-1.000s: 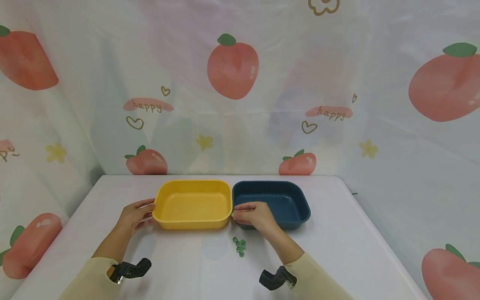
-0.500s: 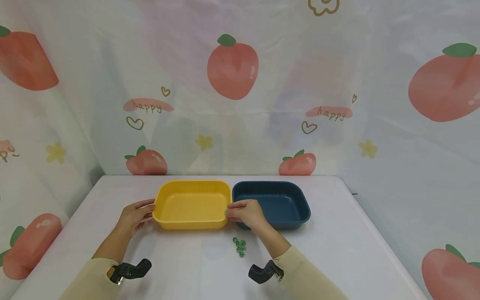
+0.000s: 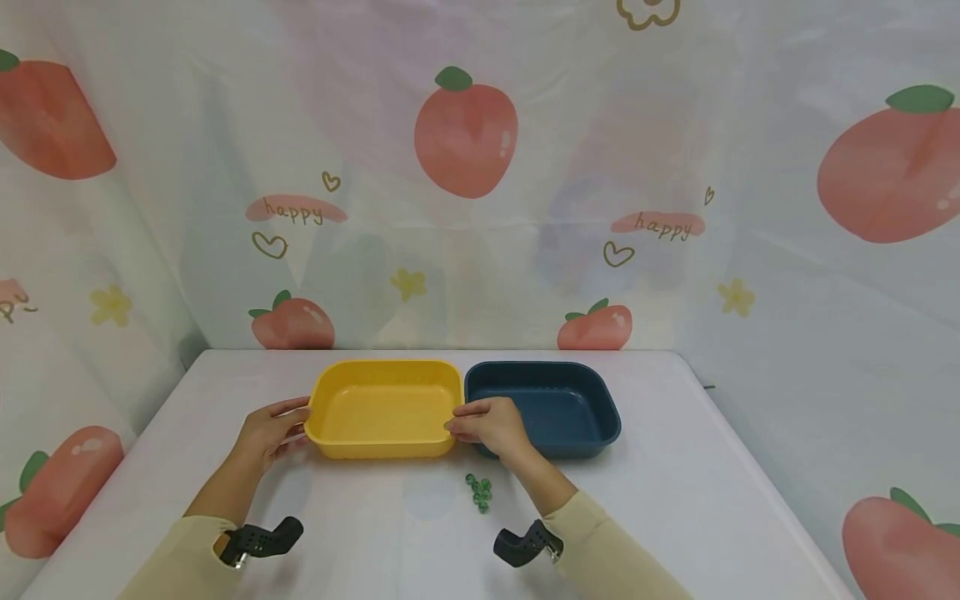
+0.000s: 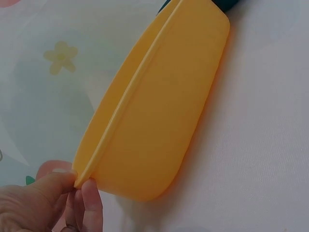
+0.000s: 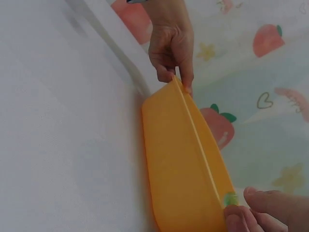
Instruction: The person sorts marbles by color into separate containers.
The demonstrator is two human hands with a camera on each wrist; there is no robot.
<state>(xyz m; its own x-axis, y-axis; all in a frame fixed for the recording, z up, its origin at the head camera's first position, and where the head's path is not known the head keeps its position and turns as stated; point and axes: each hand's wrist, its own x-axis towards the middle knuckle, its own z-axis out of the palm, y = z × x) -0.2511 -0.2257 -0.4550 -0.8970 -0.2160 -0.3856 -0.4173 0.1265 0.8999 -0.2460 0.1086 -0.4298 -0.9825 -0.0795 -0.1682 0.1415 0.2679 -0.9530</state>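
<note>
In the head view my left hand [image 3: 272, 433] pinches the left rim of a yellow plastic basin [image 3: 384, 450]. The left wrist view shows the thumb [image 4: 57, 186] over the rim and fingers beneath. My right hand [image 3: 491, 427] is at the basin's right end, where it meets a dark blue basin [image 3: 573, 417]. In the right wrist view a green glass marble [image 5: 231, 198] is at the right fingertips, over the yellow rim. On the table in front of the basins lies a small cluster of green marbles [image 3: 480, 493].
Both basins stand side by side on a white table [image 3: 375, 533], near its back edge. Behind and at the sides hangs a curtain [image 3: 480, 250] printed with peaches. Black wrist cameras [image 3: 528, 543] are strapped on both forearms.
My right hand has moved left with the marble, from the blue basin's left rim to just over the yellow basin's right rim. The left hand has stayed on the yellow basin.
</note>
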